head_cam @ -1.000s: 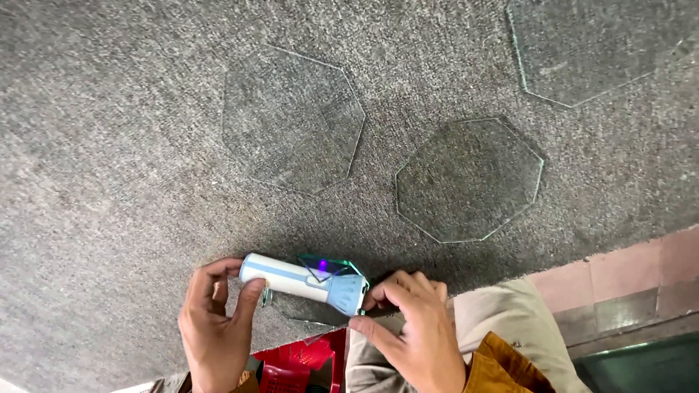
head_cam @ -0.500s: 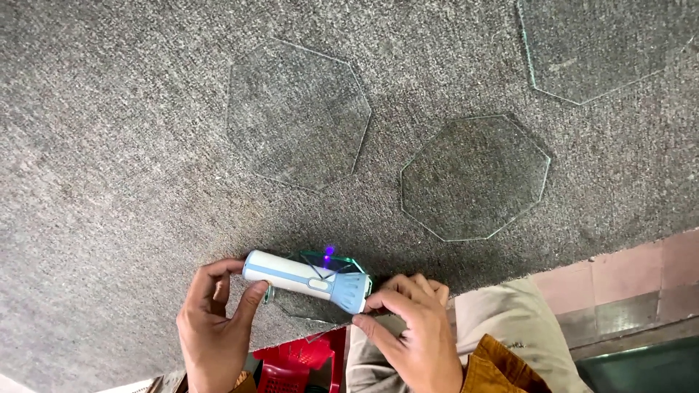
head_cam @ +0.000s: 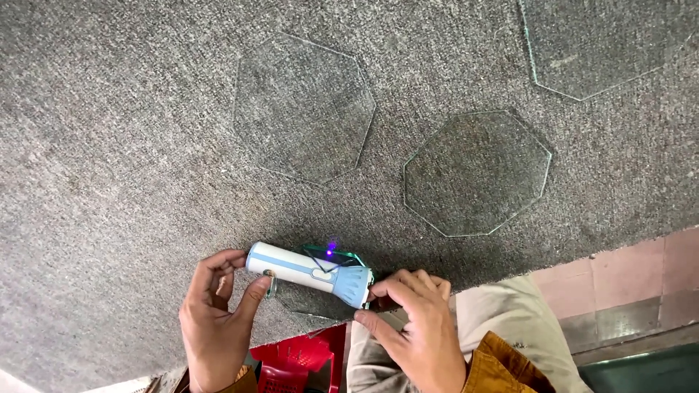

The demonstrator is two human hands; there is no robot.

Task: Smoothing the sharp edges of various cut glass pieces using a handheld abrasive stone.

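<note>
So I've got this white and light-blue plastic torch [head_cam: 309, 267] lying sideways just above the near edge of the grey carpeted surface [head_cam: 109, 145], wide head pointing right. It sits over a small clear glass piece [head_cam: 320, 287] with greenish edges, and there's a tiny violet glow [head_cam: 331, 247] right by the torch body. My left hand [head_cam: 215, 320] is curled around the tail end, thumb and fingers pinching it from either side. My right hand [head_cam: 411, 324] has its fingers bunched together, tips touching the torch head and the glass edge beside it. Further out, two clear octagon glass panes [head_cam: 302, 109] [head_cam: 477, 173] lie flat on the carpet, well apart from my hands. A red plastic thing [head_cam: 295, 360] sits below, between my wrists.
</note>
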